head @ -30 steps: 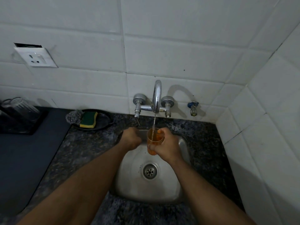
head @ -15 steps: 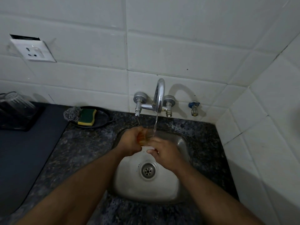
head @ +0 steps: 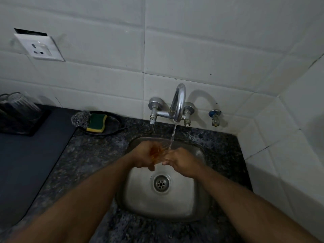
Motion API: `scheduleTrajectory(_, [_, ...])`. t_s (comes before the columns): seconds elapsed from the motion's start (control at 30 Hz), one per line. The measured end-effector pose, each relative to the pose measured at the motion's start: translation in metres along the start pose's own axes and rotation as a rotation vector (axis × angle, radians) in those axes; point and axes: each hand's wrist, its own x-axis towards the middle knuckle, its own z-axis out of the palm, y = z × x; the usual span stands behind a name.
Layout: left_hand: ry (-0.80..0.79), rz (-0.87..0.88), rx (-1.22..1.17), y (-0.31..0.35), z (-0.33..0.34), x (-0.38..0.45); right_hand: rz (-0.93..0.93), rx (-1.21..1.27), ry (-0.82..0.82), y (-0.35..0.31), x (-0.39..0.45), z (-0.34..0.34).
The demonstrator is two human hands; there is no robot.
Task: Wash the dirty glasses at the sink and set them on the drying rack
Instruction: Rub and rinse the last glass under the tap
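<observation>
The amber glass [head: 156, 153] was held over the back of the sink [head: 196, 204], just below and to the left of the tap [head: 178, 102]. It was gripped by the left hand [head: 142, 156], whose fingers were curled round it. The glass appeared to lie tilted, its long axis running roughly sideways with the mouth towards the right hand [head: 178, 159], though blur made this uncertain. The right hand was pressed against that end, fingers loosely bent; whether they reached inside could not be told. The stream of water [head: 172, 137] was seen falling between the two hands, at the right edge of the glass. The drying rack [head: 19, 120] stood far to the left of the tap, on the bench [head: 98, 155], so the left hand was judged the nearer for the coming transfer.

Compared with one second earlier, the glass had been passed from the right hand, where it was held upright under the stream, into the left.
</observation>
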Motion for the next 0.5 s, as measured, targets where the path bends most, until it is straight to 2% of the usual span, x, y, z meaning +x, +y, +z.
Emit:
scheduleTrajectory(0.1, [0.371,0.131,-0.103,0.010,0.022,-0.002,0.000,0.130,0.151,-0.005,0.004,0.006])
scheduleTrajectory(0.13, [0.426,0.151,-0.140,0.013,0.025,-0.004,0.001,0.128,0.143,-0.005,0.003,0.008])
scheduleTrajectory(0.17, [0.398,0.151,-0.148,0.012,0.024,-0.006,-0.015,0.106,0.102,-0.003,0.001,0.008])
scheduleTrajectory(0.2, [0.281,0.118,-0.137,0.010,0.020,-0.008,-0.030,0.068,0.033,0.000,-0.001,0.007])
scheduleTrajectory(0.27, [-0.055,0.002,-0.124,0.007,0.010,-0.009,-0.047,-0.014,-0.078,0.009,-0.001,0.003])
scheduleTrajectory(0.3, [-0.119,-0.022,-0.125,0.006,0.008,-0.008,-0.046,-0.021,-0.089,0.012,0.000,0.002])
scheduleTrajectory(0.33, [-0.069,-0.005,-0.120,0.007,0.008,-0.007,-0.042,-0.012,-0.061,0.012,0.000,0.002])
scheduleTrajectory(0.47, [0.438,0.145,-0.174,0.021,0.028,-0.004,-0.004,0.138,0.144,0.004,0.006,0.004])
scheduleTrajectory(0.5, [0.474,0.154,-0.179,0.022,0.030,-0.003,-0.015,0.145,0.141,0.003,0.005,0.002])
